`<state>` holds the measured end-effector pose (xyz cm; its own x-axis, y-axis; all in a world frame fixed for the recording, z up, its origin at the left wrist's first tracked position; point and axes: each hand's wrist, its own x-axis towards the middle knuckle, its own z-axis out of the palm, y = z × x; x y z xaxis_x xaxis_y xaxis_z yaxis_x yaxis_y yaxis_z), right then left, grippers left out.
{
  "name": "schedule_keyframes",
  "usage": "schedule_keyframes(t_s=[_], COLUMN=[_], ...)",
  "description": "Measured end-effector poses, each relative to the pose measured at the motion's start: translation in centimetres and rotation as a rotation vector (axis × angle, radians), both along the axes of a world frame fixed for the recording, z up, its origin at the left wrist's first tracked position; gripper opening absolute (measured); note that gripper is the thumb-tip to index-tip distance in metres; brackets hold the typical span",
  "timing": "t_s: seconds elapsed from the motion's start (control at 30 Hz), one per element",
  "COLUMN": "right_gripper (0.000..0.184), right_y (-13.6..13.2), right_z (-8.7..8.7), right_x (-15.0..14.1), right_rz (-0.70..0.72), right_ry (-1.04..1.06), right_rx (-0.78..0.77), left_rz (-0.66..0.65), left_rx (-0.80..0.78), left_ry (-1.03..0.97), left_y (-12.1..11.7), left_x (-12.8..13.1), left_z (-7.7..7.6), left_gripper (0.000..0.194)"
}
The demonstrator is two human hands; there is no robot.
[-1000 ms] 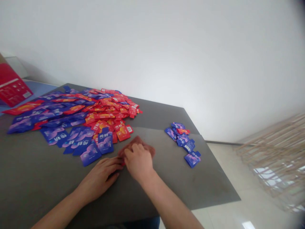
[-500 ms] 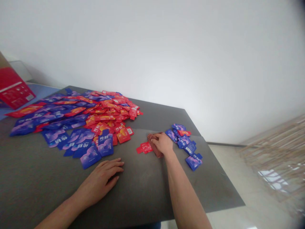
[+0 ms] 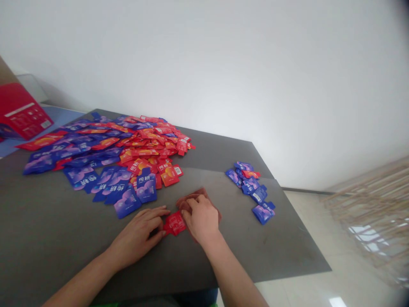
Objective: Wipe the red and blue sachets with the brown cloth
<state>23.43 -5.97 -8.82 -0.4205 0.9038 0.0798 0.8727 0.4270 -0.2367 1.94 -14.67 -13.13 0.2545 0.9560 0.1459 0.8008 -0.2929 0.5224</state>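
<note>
My right hand [image 3: 203, 217] is closed over a folded brown cloth [image 3: 204, 196] and presses it flat on the table, against the right end of a red sachet [image 3: 177, 222]. The cloth hides that end. From the other side, my left hand [image 3: 145, 232] holds the sachet's left end at the thumb, with the index finger stretched along its upper edge. Just beyond the left hand lie blue sachets [image 3: 127, 202], at the near edge of a large heap of red sachets [image 3: 143, 152] and blue ones.
A smaller group of blue sachets [image 3: 251, 185] with a red one among them lies to the right on the grey table [image 3: 236, 251]. A red printed box [image 3: 24, 113] stands at far left. The white wall [image 3: 223, 72] borders the table's back; pale floor [image 3: 306, 213] shows at right.
My right hand has drawn the cloth and red sachet left and nearer to me. My left hand has moved slightly right and now touches the sachet's left end.
</note>
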Motion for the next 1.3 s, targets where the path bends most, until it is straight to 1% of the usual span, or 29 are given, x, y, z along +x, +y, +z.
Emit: schedule_keyframes(t_s=[0.07,0.17,0.23,0.3,0.33,0.37,0.4,0.47,0.5,0.53,0.57,0.63,0.67,0.7,0.73,0.77,0.83,0.9,0.93,0.97,1.0,1.1,1.13,1.17,1.2,1.27,1.3], right_gripper=[0.018,0.018,0.018,0.018,0.017,0.017,0.018,0.019,0.02,0.021,0.022,0.023,0.022,0.021,0.019,0.018,0.02,0.023,0.024,0.024,0.024,0.02,0.019,0.018,0.019,0.021,0.023], right_y=[-0.9,-3.1,-4.3,-4.4,-4.0,-3.4,-2.6,-1.4,-1.2,-1.5,-2.1,-4.0,-4.8,-5.3,-5.3,-4.9,-3.1,-1.6,-1.3,-1.5,-2.1,-4.3,-4.5,-4.3,-3.7,-1.5,-0.3], right_z=[0.1,0.2,0.3,0.4,0.5,0.6,0.8,1.3,1.6,1.7,1.8,1.4,1.0,0.5,0.1,-0.2,-0.2,0.4,0.9,1.3,1.6,1.5,1.1,0.8,0.5,0.1,0.0], right_x=[-0.4,-1.3,-1.7,-1.4,-0.9,-0.3,0.4,1.6,2.0,2.0,1.8,0.7,0.1,-0.3,-0.5,-0.3,0.8,2.0,2.3,2.4,2.1,0.6,0.4,0.4,0.8,2.5,3.5], right_rz=[-0.006,-0.02,0.037,0.147,0.178,0.173,0.128,-0.019,-0.082,-0.111,-0.098,0.023,0.108,0.164,0.178,0.146,0.009,-0.107,-0.129,-0.122,-0.084,0.152,0.199,0.19,0.131,-0.091,-0.173], right_ry=[0.002,0.008,0.01,-0.002,-0.016,-0.037,-0.059,-0.081,-0.069,-0.041,-0.003,0.054,0.057,0.044,0.022,-0.004,-0.053,-0.066,-0.053,-0.034,-0.014,-0.001,-0.008,-0.017,-0.025,-0.053,-0.064], right_rx=[-0.008,-0.008,0.009,0.027,0.032,0.032,0.027,0.014,0.015,0.024,0.04,0.069,0.067,0.058,0.048,0.039,0.028,0.039,0.055,0.074,0.093,0.087,0.068,0.051,0.037,0.024,0.02], left_rz=[0.009,0.013,0.014,0.008,0.006,0.005,0.004,0.004,0.002,0.0,-0.001,-0.001,0.0,0.003,0.006,0.006,0.006,0.003,0.001,-0.002,-0.006,-0.015,-0.013,-0.012,-0.011,-0.007,-0.006], left_rx=[0.007,0.009,0.009,0.007,0.003,-0.003,-0.012,-0.029,-0.034,-0.035,-0.031,-0.02,-0.016,-0.013,-0.014,-0.019,-0.028,-0.028,-0.021,-0.011,-0.001,0.012,0.008,-0.002,-0.013,-0.031,-0.037], left_ry=[-0.019,-0.024,-0.025,-0.024,-0.02,-0.016,-0.012,-0.011,-0.012,-0.012,-0.01,-0.002,0.002,0.004,0.003,-0.001,-0.013,-0.022,-0.021,-0.019,-0.014,0.005,0.011,0.016,0.02,0.022,0.02], left_y=[0.0,0.1,0.2,0.3,0.3,0.3,0.3,0.3,0.3,0.3,0.3,0.3,0.3,0.4,0.4,0.4,0.3,0.2,0.2,0.2,0.2,0.3,0.3,0.4,0.3,0.3,0.2], left_x=[-0.1,-0.2,-0.2,-0.2,-0.2,-0.2,-0.2,-0.1,-0.1,-0.1,-0.1,-0.2,-0.2,-0.2,-0.2,-0.2,-0.2,-0.2,-0.2,-0.3,-0.3,-0.4,-0.4,-0.3,-0.3,-0.2,-0.2], left_z=[-0.2,-0.4,-0.5,-0.4,-0.4,-0.3,-0.2,-0.1,0.0,0.0,0.0,-0.1,-0.2,-0.3,-0.4,-0.4,-0.4,-0.4,-0.3,-0.3,-0.3,-0.4,-0.4,-0.4,-0.4,-0.2,-0.1], left_gripper=[0.02,0.018,0.017,0.016,0.016,0.016,0.018,0.021,0.022,0.022,0.021,0.014,0.01,0.007,0.008,0.01,0.018,0.023,0.023,0.023,0.022,0.015,0.013,0.014,0.015,0.02,0.021])
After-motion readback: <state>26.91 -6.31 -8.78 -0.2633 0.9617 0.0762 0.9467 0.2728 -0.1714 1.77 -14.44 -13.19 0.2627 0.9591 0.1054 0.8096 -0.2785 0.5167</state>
